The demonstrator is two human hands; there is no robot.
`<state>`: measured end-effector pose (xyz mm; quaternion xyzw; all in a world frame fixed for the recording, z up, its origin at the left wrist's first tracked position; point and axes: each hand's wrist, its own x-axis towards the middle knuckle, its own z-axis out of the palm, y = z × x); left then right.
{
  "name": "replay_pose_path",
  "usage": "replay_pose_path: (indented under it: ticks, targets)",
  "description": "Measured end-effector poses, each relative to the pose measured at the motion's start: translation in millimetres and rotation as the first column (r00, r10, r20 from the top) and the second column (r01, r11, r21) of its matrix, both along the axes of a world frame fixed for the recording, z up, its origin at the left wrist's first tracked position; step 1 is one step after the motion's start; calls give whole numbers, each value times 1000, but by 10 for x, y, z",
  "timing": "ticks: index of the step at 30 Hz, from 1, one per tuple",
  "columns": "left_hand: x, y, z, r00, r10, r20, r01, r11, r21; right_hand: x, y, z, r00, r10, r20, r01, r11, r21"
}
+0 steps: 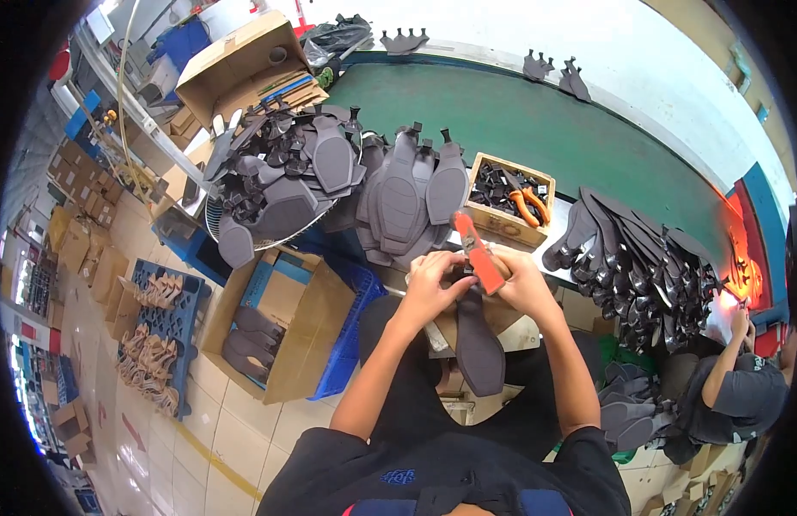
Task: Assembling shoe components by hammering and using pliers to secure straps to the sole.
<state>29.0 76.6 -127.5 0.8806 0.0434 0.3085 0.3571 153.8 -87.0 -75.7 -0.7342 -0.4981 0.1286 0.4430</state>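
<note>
A dark grey shoe sole (480,348) lies in front of me, its broad toe end toward my body. My left hand (433,291) is closed at its heel end, fingers bent around the heel, which is mostly hidden. My right hand (521,282) grips a hammer whose red head (480,254) hangs just above that heel end; its short handle is largely covered by the fingers. Beneath the sole is a small work stand (523,334), partly seen between my knees. Just beyond my hands, a wooden box (504,225) holds small black heel pieces and orange-handled pliers (529,206).
Heeled soles are piled in a wire basket (274,245) and beside it (398,193); more lie in a row (635,254) at right. A green conveyor belt (536,129) runs behind. A cardboard box (274,361) stands at left. A co-worker (742,391) sits at right by a glowing orange opening (742,267).
</note>
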Motion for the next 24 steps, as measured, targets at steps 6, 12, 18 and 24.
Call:
replay_pose_path:
  ticks: [6, 12, 18, 24]
  targets:
    - [48, 13, 27, 985, -149, -83, 99, 896, -432, -4, 2, 184, 997, 38, 74, -38, 999, -6]
    - [69, 48, -65, 989, -145, -41, 106, 862, -496, -7, -29, 132, 995, 57, 79, -58, 998, 17]
    - [35, 29, -15, 986, -142, -91, 64, 816, -574, -44, -32, 180, 980, 91, 178, -94, 996, 7]
    - [81, 29, 2, 973, -215, -87, 103, 737, -668, -438, -183, 354, 914, -267, -304, 313, 943, 111]
